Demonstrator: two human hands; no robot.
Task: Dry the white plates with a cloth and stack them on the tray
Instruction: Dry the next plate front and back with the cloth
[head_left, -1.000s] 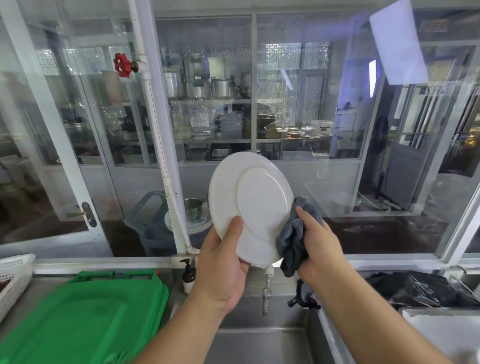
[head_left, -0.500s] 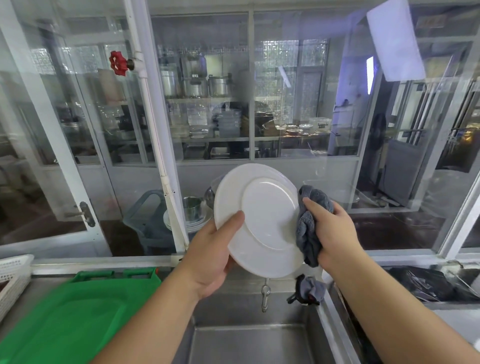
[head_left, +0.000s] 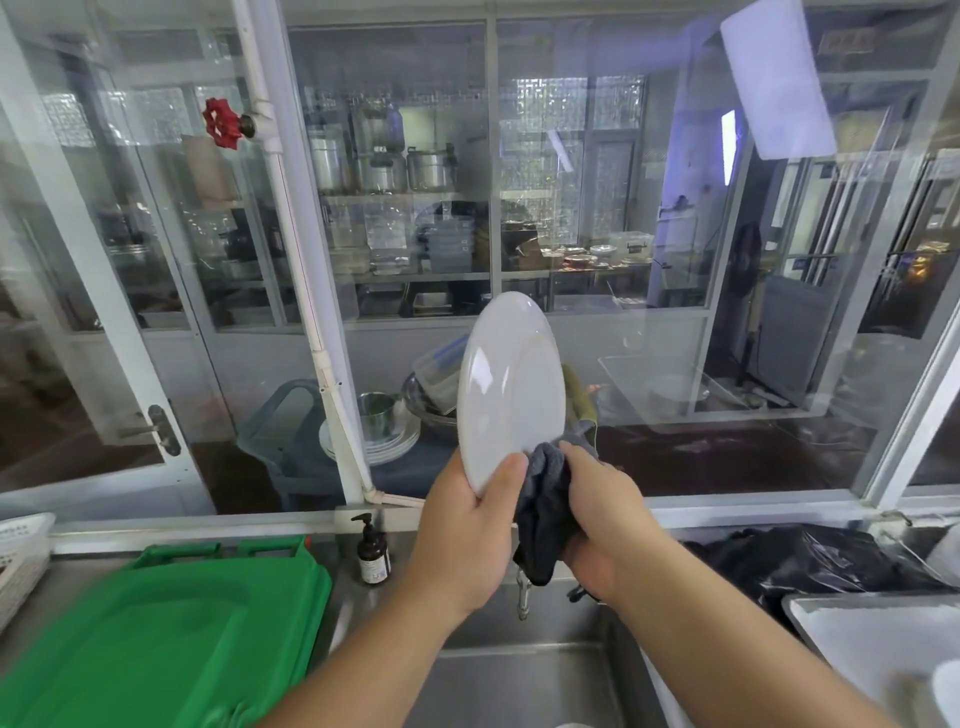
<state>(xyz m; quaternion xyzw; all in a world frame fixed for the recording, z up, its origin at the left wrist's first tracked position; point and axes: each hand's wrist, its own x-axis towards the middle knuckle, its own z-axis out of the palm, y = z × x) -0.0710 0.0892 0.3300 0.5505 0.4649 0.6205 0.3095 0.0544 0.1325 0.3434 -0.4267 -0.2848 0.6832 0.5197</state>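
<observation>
A: Plate status?
B: White plate (head_left: 511, 387) is up in the air over the sink (head_left: 519, 680), held nearly on edge, glossy, plain, window glare on its face. Left hand (head_left: 467, 525) clamps the bottom rim, thumb on the near face.
A: Cloth?
B: Dark grey cloth (head_left: 545, 519) bunched in the right hand (head_left: 605, 525), fingers curled tight around it, cloth touching the plate's lower right rim.
A: Counter?
B: Stainless. Green plastic lid (head_left: 156, 639) at the left edge, white basket (head_left: 23, 556) beyond it, brown pump bottle (head_left: 373, 551) at the back edge by the white pipe (head_left: 298, 260). Black plastic bag (head_left: 800, 561) at the right, pale tray (head_left: 872, 639) in the near right corner.
A: Room?
B: Glass partition behind the sink, red valve (head_left: 222, 123) on the pipe, shelves of steel pots beyond, blurred.
</observation>
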